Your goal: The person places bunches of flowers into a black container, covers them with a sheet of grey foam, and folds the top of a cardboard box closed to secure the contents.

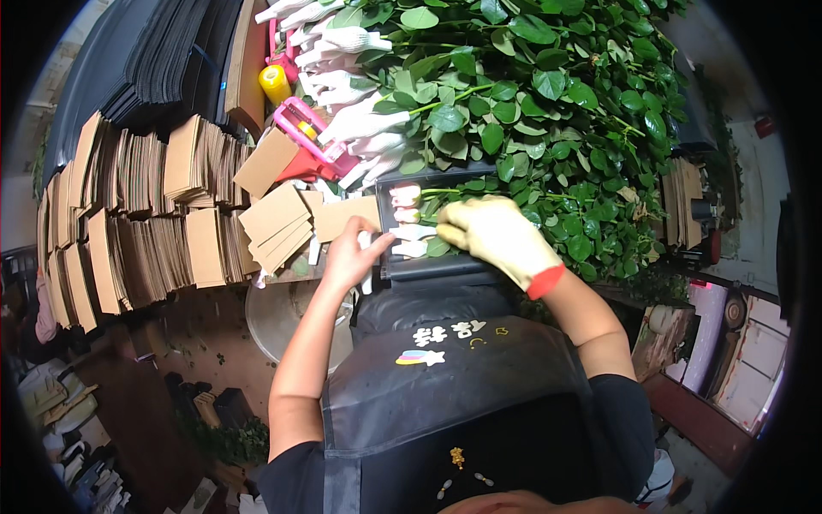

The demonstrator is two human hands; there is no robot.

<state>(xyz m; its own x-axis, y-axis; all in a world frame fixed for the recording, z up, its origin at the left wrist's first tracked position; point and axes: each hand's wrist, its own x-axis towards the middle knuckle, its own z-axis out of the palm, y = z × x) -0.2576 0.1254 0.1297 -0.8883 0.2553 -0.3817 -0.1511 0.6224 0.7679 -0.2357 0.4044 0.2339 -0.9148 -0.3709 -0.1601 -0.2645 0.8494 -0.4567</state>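
Observation:
In front of me is a narrow black tray [443,270] with roses lying in it. Two pink-and-white rose heads [406,204] show uncovered, and nearer to me are rose heads in white netting [411,234]. My bare left hand [350,257] is at the tray's left end, its thumb against or just beside a netted head and its fingertips by a cardboard piece [349,218]. My right hand [494,234], in a cream glove with a red cuff, has its fingers curled at the stem end of a netted rose; the glove hides the stem there.
A large heap of leafy rose stems [546,103] with white-netted heads [363,125] lies beyond the tray. At left are loose cardboard pieces [276,225], stacked cardboard [144,173], black sheets [160,64], pink tape dispensers [311,132] and a yellow roll [274,83].

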